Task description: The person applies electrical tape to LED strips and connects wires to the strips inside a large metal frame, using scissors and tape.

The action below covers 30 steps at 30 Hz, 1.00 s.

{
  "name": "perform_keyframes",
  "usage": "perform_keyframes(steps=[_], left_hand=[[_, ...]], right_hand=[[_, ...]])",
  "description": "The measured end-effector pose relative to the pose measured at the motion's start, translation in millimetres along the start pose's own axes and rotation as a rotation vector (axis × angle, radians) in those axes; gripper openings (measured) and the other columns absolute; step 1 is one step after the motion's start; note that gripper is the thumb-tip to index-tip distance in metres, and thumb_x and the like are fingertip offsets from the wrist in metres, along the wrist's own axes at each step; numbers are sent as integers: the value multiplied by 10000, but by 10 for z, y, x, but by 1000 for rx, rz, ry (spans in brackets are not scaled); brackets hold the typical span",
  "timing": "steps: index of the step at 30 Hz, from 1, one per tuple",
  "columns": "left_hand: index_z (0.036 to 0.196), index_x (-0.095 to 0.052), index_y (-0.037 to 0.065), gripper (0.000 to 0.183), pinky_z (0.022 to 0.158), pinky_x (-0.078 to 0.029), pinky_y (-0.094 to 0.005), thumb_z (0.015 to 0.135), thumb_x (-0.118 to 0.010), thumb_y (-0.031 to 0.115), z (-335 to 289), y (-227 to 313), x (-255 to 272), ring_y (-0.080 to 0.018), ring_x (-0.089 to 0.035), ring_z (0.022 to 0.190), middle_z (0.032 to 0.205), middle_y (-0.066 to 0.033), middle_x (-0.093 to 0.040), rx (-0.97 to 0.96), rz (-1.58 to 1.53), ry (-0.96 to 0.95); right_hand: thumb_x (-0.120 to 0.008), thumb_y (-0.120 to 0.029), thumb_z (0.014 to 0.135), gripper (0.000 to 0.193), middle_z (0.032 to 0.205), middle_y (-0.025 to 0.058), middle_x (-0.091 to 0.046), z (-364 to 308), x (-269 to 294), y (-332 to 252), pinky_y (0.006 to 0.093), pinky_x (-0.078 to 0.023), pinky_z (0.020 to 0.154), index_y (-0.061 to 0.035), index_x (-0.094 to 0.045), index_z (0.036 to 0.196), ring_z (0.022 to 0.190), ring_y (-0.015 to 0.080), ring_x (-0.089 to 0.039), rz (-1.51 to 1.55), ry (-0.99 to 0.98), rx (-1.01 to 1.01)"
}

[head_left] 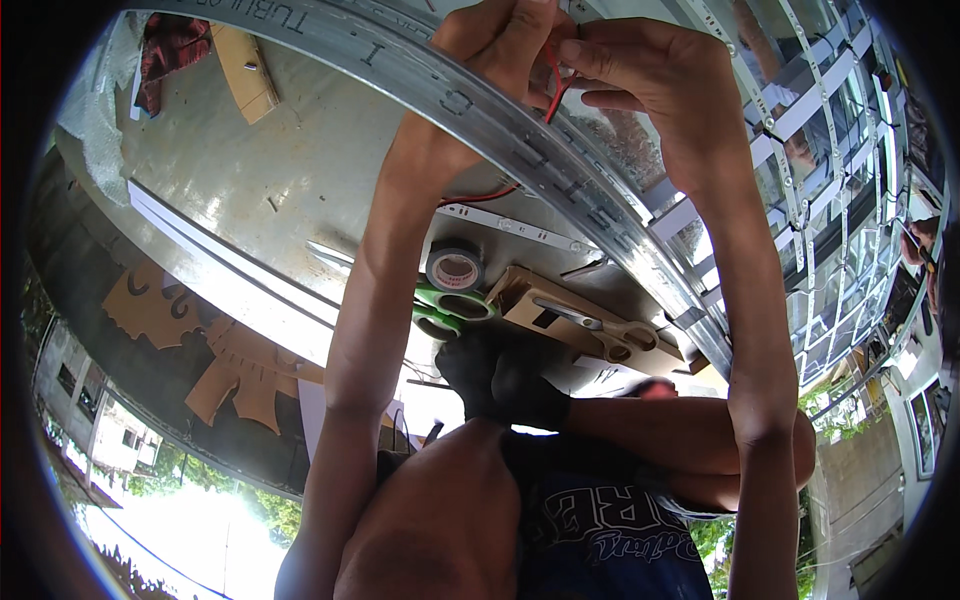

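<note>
At the top of the head view, both my hands meet over a shiny metal bar (410, 84). My left hand (488, 50) is closed, its thumb and fingers pinched near the ends of a red and black wire (556, 100). Thumb and forefinger of my right hand (668, 82) pinch the same wire from the other side, with the lower fingers loosely curled. The exact spot where the wire ends meet is partly hidden by my fingers. Right of my hands, LED strips (822, 118) run across a metal frame with white crosspieces.
Nearer me lie a loose LED strip (520, 229), a black tape roll (435, 264), green-handled scissors (484, 303), and beige-handled scissors (640, 332) on a cardboard box (512, 290). Cut cardboard pieces (240, 375) lie at left. Another person's hand (918, 240) shows at the far right.
</note>
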<state>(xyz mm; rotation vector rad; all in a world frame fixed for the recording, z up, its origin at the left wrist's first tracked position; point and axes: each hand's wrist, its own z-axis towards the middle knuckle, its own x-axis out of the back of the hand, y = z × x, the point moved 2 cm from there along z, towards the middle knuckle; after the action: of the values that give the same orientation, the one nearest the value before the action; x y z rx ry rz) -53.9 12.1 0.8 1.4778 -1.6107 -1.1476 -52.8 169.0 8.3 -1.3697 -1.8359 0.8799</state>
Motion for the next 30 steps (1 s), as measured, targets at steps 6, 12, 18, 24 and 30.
perform_keyframes(steps=[6,12,18,24,30], left_hand=[[924,-581,-34,328,657,-577,-287,925,-599,294,56,-75,35,-162,-660,752,827,-116,-659,17,-80,-35],[975,-543,-17,200,686,-554,-277,852,-674,71,57,-247,28,-144,-658,762,834,-104,-666,-88,-100,52],[953,-560,-4,135,679,-542,-255,854,-651,11,72,-321,14,-122,-651,755,817,-82,-666,-129,-70,87],[921,-583,1,110,668,-533,-240,845,-662,2,107,-444,42,-111,-646,738,803,-68,-663,-212,-78,112],[914,-586,0,113,646,-534,-238,836,-668,-5,72,-399,-13,-112,-645,727,800,-76,-662,-163,-30,180]], right_hand=[[-657,-216,882,283,870,119,-699,60,32,80,292,-571,738,33,-671,1015,781,182,-692,103,25,12],[-607,-177,913,255,908,119,-689,44,13,123,303,-582,736,37,-651,1046,832,169,-674,272,-20,-99],[-586,-148,924,243,914,109,-678,22,-21,143,287,-594,753,48,-630,1060,829,147,-670,484,-88,-159],[-584,-138,923,246,906,125,-678,-6,-115,120,273,-594,743,65,-623,1056,803,169,-689,485,-23,-112],[-595,-187,922,274,884,132,-681,-44,-116,8,294,-586,700,64,-638,1022,787,196,-692,252,16,-65]])
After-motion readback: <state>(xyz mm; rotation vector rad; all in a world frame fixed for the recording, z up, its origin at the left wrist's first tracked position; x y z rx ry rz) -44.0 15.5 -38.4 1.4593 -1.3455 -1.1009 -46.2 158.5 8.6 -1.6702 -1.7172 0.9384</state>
